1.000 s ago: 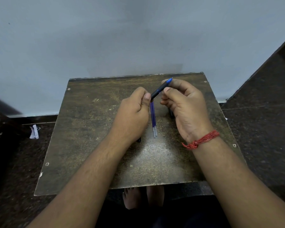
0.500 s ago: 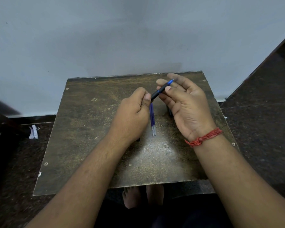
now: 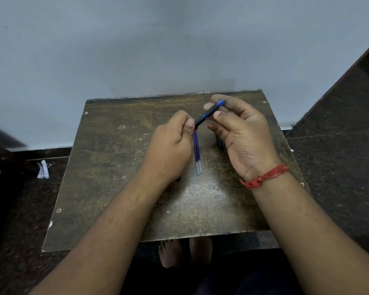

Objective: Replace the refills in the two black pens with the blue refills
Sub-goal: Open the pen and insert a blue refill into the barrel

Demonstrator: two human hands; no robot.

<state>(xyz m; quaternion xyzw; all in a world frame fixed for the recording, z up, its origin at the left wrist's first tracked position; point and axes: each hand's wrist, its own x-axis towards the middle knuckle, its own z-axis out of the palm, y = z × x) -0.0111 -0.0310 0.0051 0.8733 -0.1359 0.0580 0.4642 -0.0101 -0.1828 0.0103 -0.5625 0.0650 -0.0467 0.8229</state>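
A black pen [image 3: 208,113] with a blue tip is held slanting above the small brown table [image 3: 107,167], tip up and to the right. My left hand [image 3: 169,146] is closed around its lower barrel; the pen's rear end peeks out below my wrist. My right hand [image 3: 242,135] pinches the pen's front section between thumb and fingers, palm turned towards me. Two blue refills [image 3: 197,154] lie side by side on the table between my hands. A second dark pen [image 3: 221,143] lies mostly hidden behind my right hand.
The table stands against a pale wall [image 3: 158,50]. Dark floor surrounds it, with a scrap of white paper [image 3: 43,170] on the left. Bare feet [image 3: 185,251] show under the table's near edge.
My right hand's fingers have loosened and spread, rolling the palm more towards me while still pinching the pen's front. My left hand and the refills have stayed in place.
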